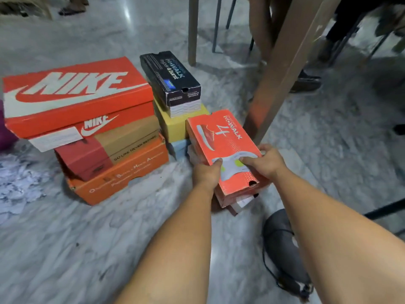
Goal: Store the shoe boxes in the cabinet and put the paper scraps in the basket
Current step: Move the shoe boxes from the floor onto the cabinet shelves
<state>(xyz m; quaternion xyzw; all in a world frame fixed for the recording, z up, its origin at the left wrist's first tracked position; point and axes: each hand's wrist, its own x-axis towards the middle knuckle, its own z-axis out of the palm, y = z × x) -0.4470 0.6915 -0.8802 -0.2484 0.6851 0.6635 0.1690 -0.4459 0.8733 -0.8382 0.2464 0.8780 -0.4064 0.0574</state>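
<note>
Nearest, both forearms reach down and forward to an orange GoWalk box standing on the marble floor. The left hand grips its near left edge with the thumb on the lid; the right hand grips the near right corner, fingers curled over the lid. Each of the hands is closed on this one box, which seems to sit on another box whose lower edge shows beneath it. A grey cloth item with a cord lies on the floor just beside the right forearm.

Further left, a stack of three rises: a long orange box at the bottom, a brown and red box in the middle, and a big Nike box on top. Between that stack and the held box stand a pale blue box, a yellow box on it and a black GoWalk box on top. That makes seven boxes plainly seen, perhaps eight.

White paper scraps lie heaped on the floor at the far left. Beyond stand worktop legs and chair legs.

By my judgement the task is barely begun: no cabinet or basket is in view, every visible box is on the floor, and the scraps are uncollected.
</note>
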